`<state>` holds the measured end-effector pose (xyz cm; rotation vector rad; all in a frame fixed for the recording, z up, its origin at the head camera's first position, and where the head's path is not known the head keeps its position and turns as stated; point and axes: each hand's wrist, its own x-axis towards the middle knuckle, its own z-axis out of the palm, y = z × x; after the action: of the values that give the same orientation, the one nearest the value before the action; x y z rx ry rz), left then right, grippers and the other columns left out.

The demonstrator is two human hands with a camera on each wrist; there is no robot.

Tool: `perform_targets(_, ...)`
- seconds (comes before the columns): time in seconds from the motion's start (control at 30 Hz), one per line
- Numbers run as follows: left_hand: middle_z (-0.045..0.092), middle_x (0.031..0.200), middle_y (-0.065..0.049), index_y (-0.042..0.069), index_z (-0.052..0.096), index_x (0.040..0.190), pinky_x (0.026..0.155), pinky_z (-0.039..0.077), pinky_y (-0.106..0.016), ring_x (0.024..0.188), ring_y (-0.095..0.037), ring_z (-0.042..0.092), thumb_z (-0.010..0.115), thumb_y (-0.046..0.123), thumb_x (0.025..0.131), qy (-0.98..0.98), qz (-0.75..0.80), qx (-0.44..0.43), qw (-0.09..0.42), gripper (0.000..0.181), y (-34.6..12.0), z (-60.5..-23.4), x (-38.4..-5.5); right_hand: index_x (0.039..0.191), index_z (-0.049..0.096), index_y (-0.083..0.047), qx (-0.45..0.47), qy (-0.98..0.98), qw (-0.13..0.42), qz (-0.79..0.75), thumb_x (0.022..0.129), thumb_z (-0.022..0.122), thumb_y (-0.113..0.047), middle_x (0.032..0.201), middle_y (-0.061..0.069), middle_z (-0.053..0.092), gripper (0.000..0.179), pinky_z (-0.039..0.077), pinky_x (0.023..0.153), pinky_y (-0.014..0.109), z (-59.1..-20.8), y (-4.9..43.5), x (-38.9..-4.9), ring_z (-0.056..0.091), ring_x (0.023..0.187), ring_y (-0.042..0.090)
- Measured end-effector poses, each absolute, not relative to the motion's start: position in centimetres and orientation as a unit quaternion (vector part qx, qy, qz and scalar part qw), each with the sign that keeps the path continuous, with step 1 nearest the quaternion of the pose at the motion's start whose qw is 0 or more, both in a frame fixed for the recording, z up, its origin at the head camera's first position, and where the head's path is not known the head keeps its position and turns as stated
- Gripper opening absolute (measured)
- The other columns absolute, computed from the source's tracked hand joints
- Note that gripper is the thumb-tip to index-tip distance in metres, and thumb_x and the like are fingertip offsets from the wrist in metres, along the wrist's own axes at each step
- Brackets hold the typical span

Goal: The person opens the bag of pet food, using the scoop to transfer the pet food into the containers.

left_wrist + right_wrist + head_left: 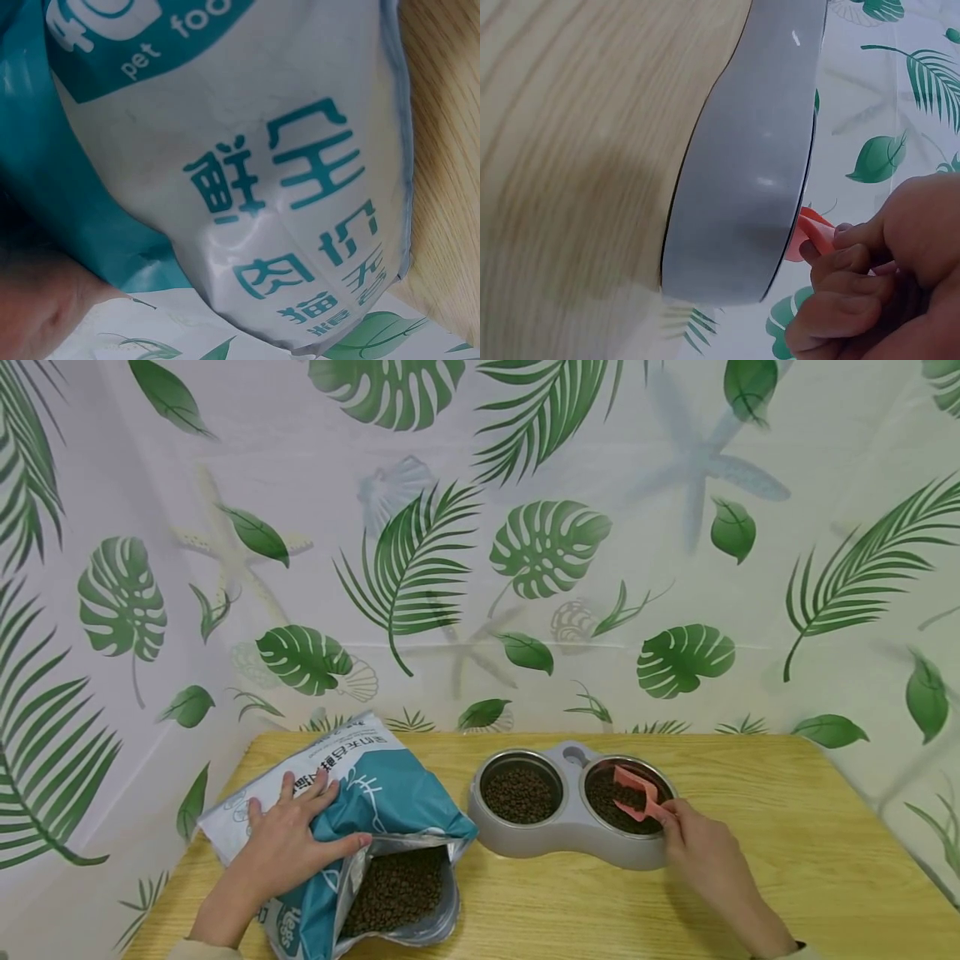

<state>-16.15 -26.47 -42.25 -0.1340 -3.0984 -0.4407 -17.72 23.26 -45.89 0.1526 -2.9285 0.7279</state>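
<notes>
My right hand point(705, 847) pinches the handle of a pink scoop point(633, 793), whose blade lies in the right bowl of a grey double pet feeder point(540, 842). Brown kibble sits in the scoop and beneath it. In the right wrist view the curled fingers point(847, 289) hold the scoop at the bowl's rim. My left hand point(288, 831) lies spread over a teal and white pet food bag point(393, 793), pressing on its side. The bag is on its side with its mouth open toward me, showing kibble point(397, 893) inside.
More kibble point(517, 795) fills part of the feeder's left bowl. Both stand on a wood-grain table point(570, 914). Behind it hangs a white cloth point(465, 602) printed with green leaves, meeting the table's back edge.
</notes>
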Motion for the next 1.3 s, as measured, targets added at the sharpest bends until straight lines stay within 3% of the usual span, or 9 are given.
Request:
perform_targets(0.4,0.042,0.160,-0.019,0.009,0.052,0.152,0.101,0.013,-0.092,0.149,-0.062,0.021,0.062,0.081,0.081,-0.990,-0.137,-0.043,0.010,0.102,-26.5,-42.3,-16.2,0.109,0.063,0.000,0.069,-0.982,0.138,0.111,0.103,0.059,-0.014,0.070,0.006,0.056,0.016,0.034,0.042,0.034,-45.7,24.5,-16.8,0.043,0.050,0.017)
perform_targets(0.7,0.042,0.161,-0.019,0.009,0.052,0.152,0.101,0.013,-0.092,0.149,-0.062,0.021,0.062,0.081,0.081,-0.989,-0.139,-0.044,0.011,0.101,-26.4,-42.2,-16.2,0.115,0.058,0.000,0.069,-0.982,0.163,0.071,0.101,0.062,-0.012,0.076,0.012,0.060,0.019,0.042,0.040,0.042,-45.4,24.1,-16.3,0.062,0.059,0.031)
perform_targets(0.9,0.041,0.161,-0.019,0.009,0.051,0.152,0.101,0.013,-0.092,0.149,-0.062,0.020,0.062,0.081,0.081,-0.989,-0.140,-0.043,0.008,0.102,-26.4,-42.2,-16.2,0.113,0.065,0.003,0.097,-0.950,0.231,0.189,0.102,0.061,-0.006,0.075,0.008,0.065,0.016,0.034,0.047,0.027,-45.7,23.0,-16.2,0.042,0.051,0.007)
perform_targets(1.07,0.042,0.161,-0.019,0.009,0.051,0.152,0.102,0.013,-0.091,0.149,-0.061,0.020,0.062,0.080,0.081,-0.989,-0.142,-0.043,0.012,0.101,-26.4,-42.2,-16.1,0.112,0.069,0.001,0.132,-0.911,0.255,0.295,0.101,0.061,-0.002,0.061,-0.008,0.048,0.014,0.027,0.045,0.020,-45.8,21.4,-15.7,0.024,0.048,-0.004)
perform_targets(1.3,0.041,0.161,-0.018,0.009,0.051,0.152,0.102,0.013,-0.091,0.149,-0.061,0.021,0.062,0.081,0.081,-0.989,-0.140,-0.042,0.009,0.101,-26.4,-42.2,-16.1,0.109,0.071,-0.008,0.210,-0.867,0.255,0.373,0.096,0.064,0.006,0.062,-0.018,0.043,0.020,0.030,0.045,0.014,-45.7,18.5,-14.4,0.028,0.050,-0.009)
